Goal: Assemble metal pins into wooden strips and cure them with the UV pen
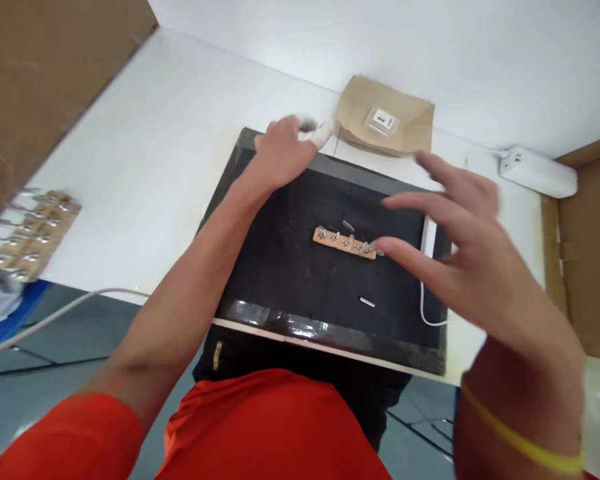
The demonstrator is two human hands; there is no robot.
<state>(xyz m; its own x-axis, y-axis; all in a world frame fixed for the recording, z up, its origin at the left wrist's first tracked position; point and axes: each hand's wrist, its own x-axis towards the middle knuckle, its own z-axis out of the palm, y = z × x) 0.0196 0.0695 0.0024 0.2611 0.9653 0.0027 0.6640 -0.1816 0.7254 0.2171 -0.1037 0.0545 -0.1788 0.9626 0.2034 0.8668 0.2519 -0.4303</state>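
My left hand [285,152] reaches over the far edge of a black work mat [275,260]. Its fingers are curled around a blurred white object [322,135] whose kind I cannot make out. My right hand [463,243], smeared a little, hovers at the mat's right side with thumb and fingers spread and nothing visible between them. Its thumb tip appears close to the right end of a small tan strip [336,241] bearing several shiny metal pieces and clear bits. A loose clear piece [348,226] lies just beyond the strip. Nearer me is a short metallic bar [367,302].
Behind the mat, a brown paper tray [413,130] holds a clear labelled box [382,121]. A white power strip [537,172] stands at the back right. Another tan board [47,233] with metal pieces lies far left. A white cable [80,303] hangs off the table's front edge.
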